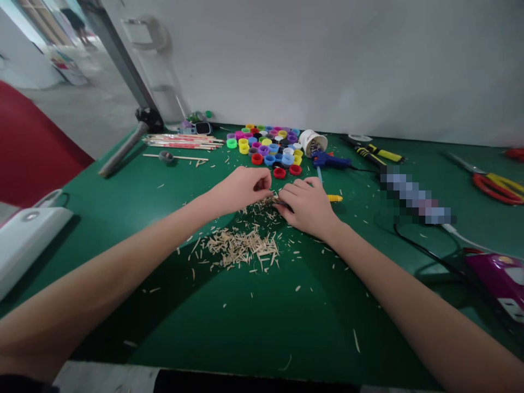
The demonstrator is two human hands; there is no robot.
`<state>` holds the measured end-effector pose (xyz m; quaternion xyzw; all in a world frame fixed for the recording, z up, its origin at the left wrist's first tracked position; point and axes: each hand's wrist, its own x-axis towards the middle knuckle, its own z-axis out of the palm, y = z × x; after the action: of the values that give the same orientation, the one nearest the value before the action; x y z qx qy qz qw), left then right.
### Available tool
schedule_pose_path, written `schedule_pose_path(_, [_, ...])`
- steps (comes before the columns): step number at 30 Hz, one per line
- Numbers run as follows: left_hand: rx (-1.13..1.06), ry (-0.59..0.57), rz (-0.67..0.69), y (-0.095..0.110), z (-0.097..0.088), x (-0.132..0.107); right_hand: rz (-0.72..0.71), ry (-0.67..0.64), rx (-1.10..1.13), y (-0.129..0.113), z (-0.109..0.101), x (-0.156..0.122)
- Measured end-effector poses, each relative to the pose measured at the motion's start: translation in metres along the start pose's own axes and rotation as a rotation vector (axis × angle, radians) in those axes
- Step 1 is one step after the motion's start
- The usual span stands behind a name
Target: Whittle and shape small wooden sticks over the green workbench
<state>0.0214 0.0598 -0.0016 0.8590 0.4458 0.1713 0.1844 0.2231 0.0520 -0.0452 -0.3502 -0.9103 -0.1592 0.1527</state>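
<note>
My left hand (pixel 245 188) is closed, thumb and fingertips brought together low over scattered wood slivers. Fingers curled, my right hand (pixel 309 207) rests beside it at the same scraps. Whatever lies inside either hand is hidden or too small to name. Between the fingertips some wood bits (pixel 268 202) show. A larger heap of short wood splinters (pixel 241 246) lies on the green table just in front of the hands. A yellow ribbed piece (pixel 334 198) sticks out behind my right hand, close to a light blue stick (pixel 319 173).
Colourful bottle caps (pixel 266 148) cluster behind the hands, beside a tipped white cup (pixel 313 141) and blue glue gun (pixel 331 160). Wooden sticks (pixel 184 142) and a hammer (pixel 126 144) lie left. Pliers (pixel 368 154), scissors (pixel 487 177) and a purple power strip (pixel 497 278) are right.
</note>
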Motion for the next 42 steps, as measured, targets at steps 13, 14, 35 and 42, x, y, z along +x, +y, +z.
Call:
schedule_pose_path(13, [-0.030, -0.027, 0.027, -0.005, 0.001, 0.000, 0.017, -0.073, 0.046, 0.002, -0.002, 0.006])
schedule_pose_path(14, [-0.038, -0.034, 0.027, -0.006, 0.001, 0.001, 0.018, -0.076, 0.048, 0.002, -0.001, 0.006])
schedule_pose_path(35, [-0.036, 0.019, 0.050, -0.002, 0.000, -0.003, -0.007, 0.029, -0.003, 0.000, 0.000, -0.001])
schedule_pose_path(42, [0.022, 0.045, 0.012, -0.002, 0.001, -0.002, -0.010, 0.022, -0.008, 0.000, 0.000, 0.000])
